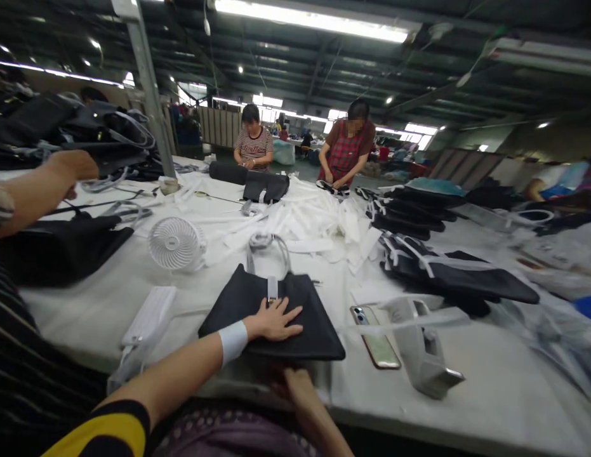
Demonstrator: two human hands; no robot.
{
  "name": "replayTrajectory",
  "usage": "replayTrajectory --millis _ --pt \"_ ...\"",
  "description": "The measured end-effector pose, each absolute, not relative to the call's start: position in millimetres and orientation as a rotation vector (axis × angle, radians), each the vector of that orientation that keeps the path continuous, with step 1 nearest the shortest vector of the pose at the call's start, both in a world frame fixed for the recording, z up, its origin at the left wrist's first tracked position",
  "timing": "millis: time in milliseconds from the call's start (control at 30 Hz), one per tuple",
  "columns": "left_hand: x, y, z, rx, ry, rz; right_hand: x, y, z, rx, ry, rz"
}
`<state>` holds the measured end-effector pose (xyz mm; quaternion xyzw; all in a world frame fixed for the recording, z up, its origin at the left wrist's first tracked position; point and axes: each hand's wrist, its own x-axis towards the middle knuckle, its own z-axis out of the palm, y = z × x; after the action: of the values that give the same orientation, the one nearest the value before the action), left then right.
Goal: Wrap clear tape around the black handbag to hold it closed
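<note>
A black bag (295,324) lies flat near the front edge of the white table, its handles (269,244) wrapped in pale material and pointing away from me. My left hand (277,319), with a white band at the wrist, rests on top of the bag with its fingers spread, just below the buckle (272,293). Low at the table's front edge, under the bag's near side, is my right hand (298,384); its fingers are blurred and partly hidden there, so what they hold cannot be made out.
A white fan (176,243) and white box (150,315) stand left; a phone (376,336) and tape dispenser (426,349) lie right. Stacked black bags (457,273) lie farther right. Another person's arm (42,190) reaches in at left; two people (345,149) work across the table.
</note>
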<state>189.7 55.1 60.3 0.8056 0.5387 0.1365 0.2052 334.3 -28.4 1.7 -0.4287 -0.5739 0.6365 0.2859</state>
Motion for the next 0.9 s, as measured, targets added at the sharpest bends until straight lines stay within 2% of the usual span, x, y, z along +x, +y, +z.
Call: replayTrajectory --millis 67,133,200,333,500,633,767,900 --pt "186.8 37.2 27.1 2.313 1.546 0.355 352.0 -54.1 -1.6 -1.147 -1.619 2.018" --pt "186.5 24.6 11.6 2.439 1.637 0.342 367.9 -61.9 13.0 -1.093 -1.843 2.088" --pt "187.1 19.3 8.6 2.550 1.701 0.305 377.9 -48.3 37.8 -1.038 -2.114 1.668" --pt "187.2 21.9 13.1 2.650 1.684 0.297 374.0 17.2 68.0 -0.995 -2.190 0.768" --pt "182.2 23.3 16.2 2.744 1.662 0.275 353.1 71.7 31.9 -1.115 -2.520 0.119" --pt "159.3 14.3 24.7 2.758 1.716 0.283 351.7 72.9 -0.9 -1.219 -2.614 -0.134" --pt "119.3 6.5 28.2 2.644 1.985 0.306 355.6 70.3 -4.7 -1.238 -2.632 -0.134" --pt "94.6 4.5 22.0 2.635 1.978 0.309 356.9 69.6 -2.5 -1.252 -2.619 -0.106"
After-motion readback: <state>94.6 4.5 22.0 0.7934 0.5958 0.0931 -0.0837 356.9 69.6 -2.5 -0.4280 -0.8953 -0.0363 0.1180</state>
